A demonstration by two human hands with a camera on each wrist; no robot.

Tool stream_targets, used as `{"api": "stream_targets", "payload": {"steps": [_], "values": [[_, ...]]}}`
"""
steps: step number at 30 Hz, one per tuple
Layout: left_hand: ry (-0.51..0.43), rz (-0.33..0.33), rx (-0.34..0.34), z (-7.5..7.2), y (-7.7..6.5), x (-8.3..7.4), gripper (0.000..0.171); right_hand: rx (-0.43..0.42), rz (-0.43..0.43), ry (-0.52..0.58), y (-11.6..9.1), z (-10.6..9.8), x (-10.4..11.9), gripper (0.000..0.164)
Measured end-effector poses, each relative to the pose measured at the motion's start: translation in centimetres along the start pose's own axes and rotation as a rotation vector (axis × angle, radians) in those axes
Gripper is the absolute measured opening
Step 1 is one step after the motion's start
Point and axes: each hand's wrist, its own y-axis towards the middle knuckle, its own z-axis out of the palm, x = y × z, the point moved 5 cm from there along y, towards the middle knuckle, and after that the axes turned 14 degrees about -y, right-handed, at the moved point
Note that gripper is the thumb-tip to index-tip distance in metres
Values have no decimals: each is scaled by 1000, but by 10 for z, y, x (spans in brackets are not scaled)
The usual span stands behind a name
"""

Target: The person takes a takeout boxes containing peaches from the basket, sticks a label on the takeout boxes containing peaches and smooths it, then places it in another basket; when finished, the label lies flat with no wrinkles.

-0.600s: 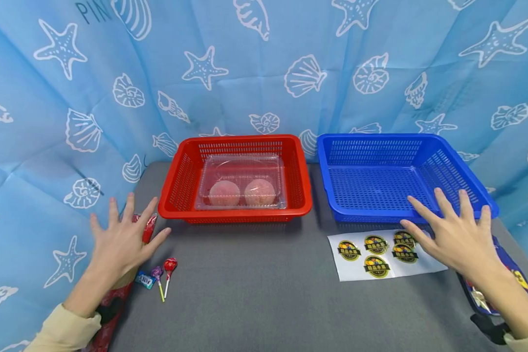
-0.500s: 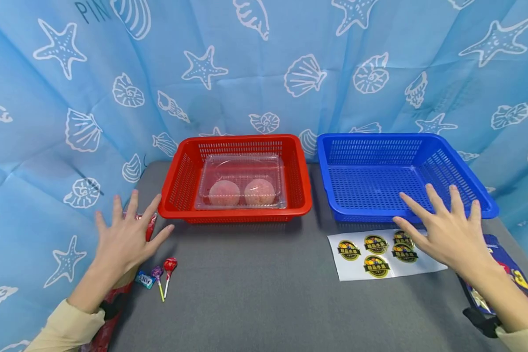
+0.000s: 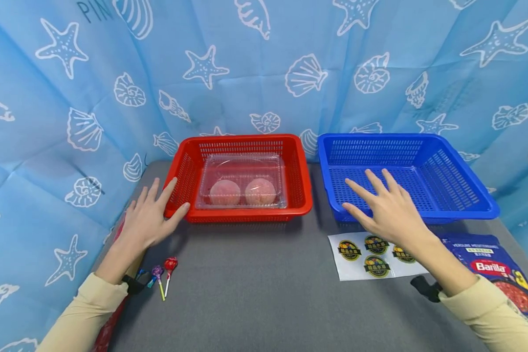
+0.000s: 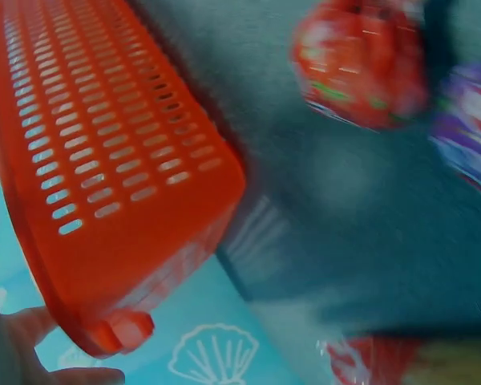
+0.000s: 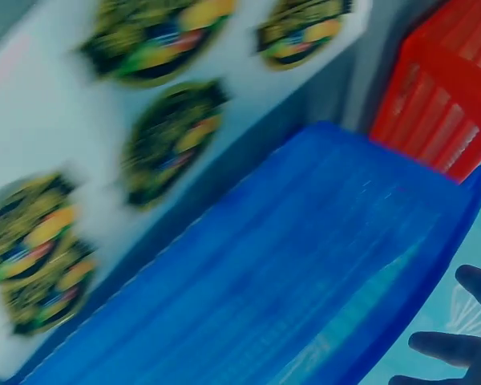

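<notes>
My left hand, fingers spread and holding nothing, is over the near left corner of a red basket. In the left wrist view, its fingers show beside the rim. Inside that basket lies a clear plastic clamshell box with two round pink fruits like peaches. My right hand, also spread, hovers over the near rim of a blue basket and covers part of a white sticker sheet. Fingers of the right hand appear at the right wrist view's edge, past the blue rim.
A red lollipop and a purple lollipop lie near my left forearm. Under that arm is a long red package, mostly hidden. A blue Barilla pouch lies at the right. A blue shell-print curtain hangs behind the baskets.
Both hands have moved inward: the left one rightward and up to the red basket's corner, the right one leftward along the blue basket's near side. The Barilla pouch is now more exposed.
</notes>
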Motion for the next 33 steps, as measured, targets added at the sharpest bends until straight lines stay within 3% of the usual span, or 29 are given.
{"api": "stream_targets", "payload": {"steps": [6,12,20,25,33], "values": [[-220,-47,-20,5,16,1,87,-40,-41,120,28,-8,33,58],[-340,-40,-89,10,29,0,93,-40,-30,280,56,-6,59,60],[-411,-37,-132,18,36,8,97,-20,-30,447,86,-2,87,63],[-426,-58,-138,21,37,9,100,84,-1,534,98,8,99,72],[-395,-99,-21,21,37,13,111,200,17,556,111,18,117,83]]}}
